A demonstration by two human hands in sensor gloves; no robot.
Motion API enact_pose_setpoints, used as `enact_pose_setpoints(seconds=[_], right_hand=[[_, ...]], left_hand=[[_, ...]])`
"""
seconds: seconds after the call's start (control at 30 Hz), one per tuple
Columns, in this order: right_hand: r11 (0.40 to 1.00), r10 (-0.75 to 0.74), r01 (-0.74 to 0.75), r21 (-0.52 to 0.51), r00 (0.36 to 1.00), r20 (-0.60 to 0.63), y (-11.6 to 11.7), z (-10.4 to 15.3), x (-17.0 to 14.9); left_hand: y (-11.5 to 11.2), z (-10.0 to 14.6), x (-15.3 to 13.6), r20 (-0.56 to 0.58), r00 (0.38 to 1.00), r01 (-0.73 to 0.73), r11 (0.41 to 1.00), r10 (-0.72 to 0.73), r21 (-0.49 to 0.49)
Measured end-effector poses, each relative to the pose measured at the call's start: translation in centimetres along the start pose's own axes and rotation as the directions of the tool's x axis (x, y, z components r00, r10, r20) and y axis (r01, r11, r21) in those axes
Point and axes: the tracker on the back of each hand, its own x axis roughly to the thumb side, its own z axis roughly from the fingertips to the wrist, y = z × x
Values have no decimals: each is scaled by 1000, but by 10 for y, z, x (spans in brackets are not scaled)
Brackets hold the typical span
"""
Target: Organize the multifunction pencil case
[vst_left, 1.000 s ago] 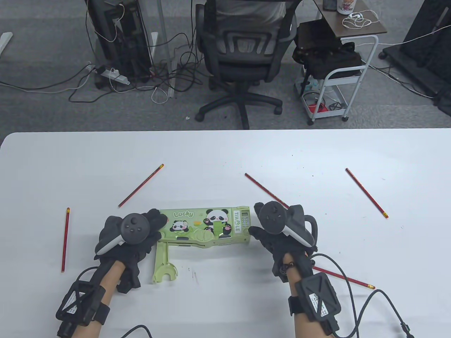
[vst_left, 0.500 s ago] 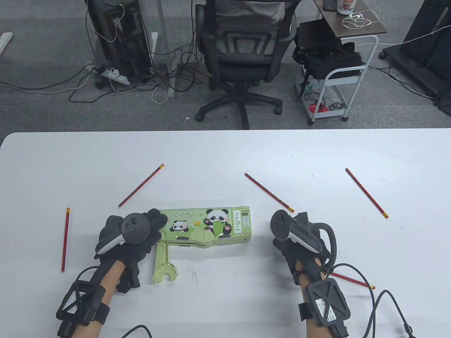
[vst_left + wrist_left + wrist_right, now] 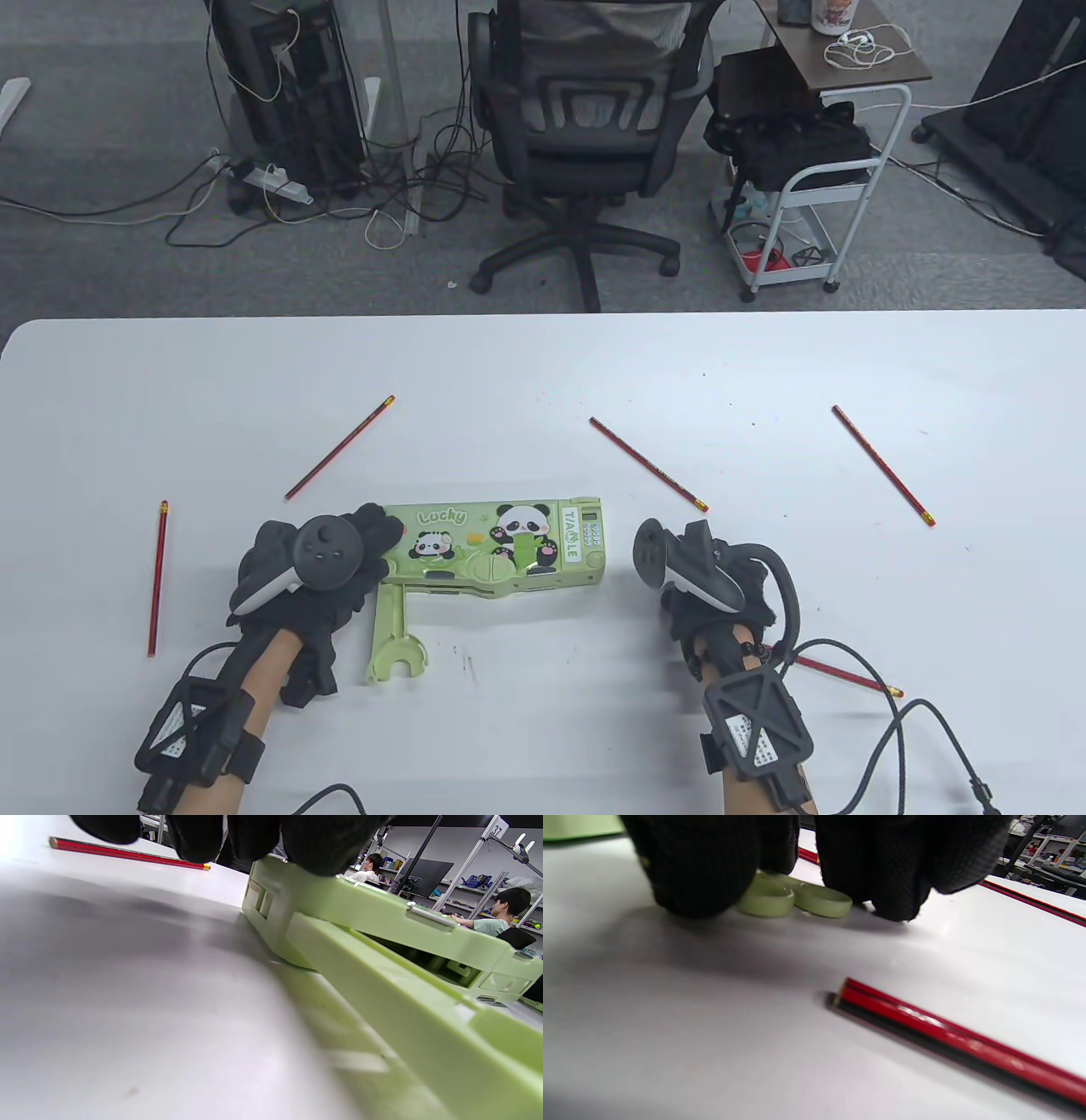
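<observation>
The green panda pencil case [image 3: 501, 543] lies near the table's front, with a green flap [image 3: 394, 632] folded out toward me at its left end. My left hand [image 3: 339, 560] rests over the case's left end; in the left wrist view its fingertips [image 3: 322, 840] press on the case's top edge [image 3: 382, 912]. My right hand [image 3: 704, 586] is on the table just right of the case, apart from it. In the right wrist view its fingers [image 3: 891, 870] stand on the table around a small green double-ring piece [image 3: 793, 897]. Whether they pinch it is hidden.
Several red pencils lie loose: one far left [image 3: 158, 577], one behind the case on the left [image 3: 339, 447], one behind my right hand [image 3: 649, 464], one far right [image 3: 882, 465], one under my right wrist [image 3: 840, 675] [image 3: 946, 1035]. An office chair [image 3: 585, 127] stands beyond the table's far edge.
My right hand left the case's right end, moved right, turned onto its side and came back a little left. The left hand and the case have not moved.
</observation>
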Motion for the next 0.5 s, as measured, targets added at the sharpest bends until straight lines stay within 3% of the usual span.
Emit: enact_pose_setpoints(seconds=[0.5], right_hand=[[1000, -7, 8, 22, 999, -33, -2, -1, 1]], left_hand=[[0, 0, 0, 2, 1000, 12, 1000, -12, 3]])
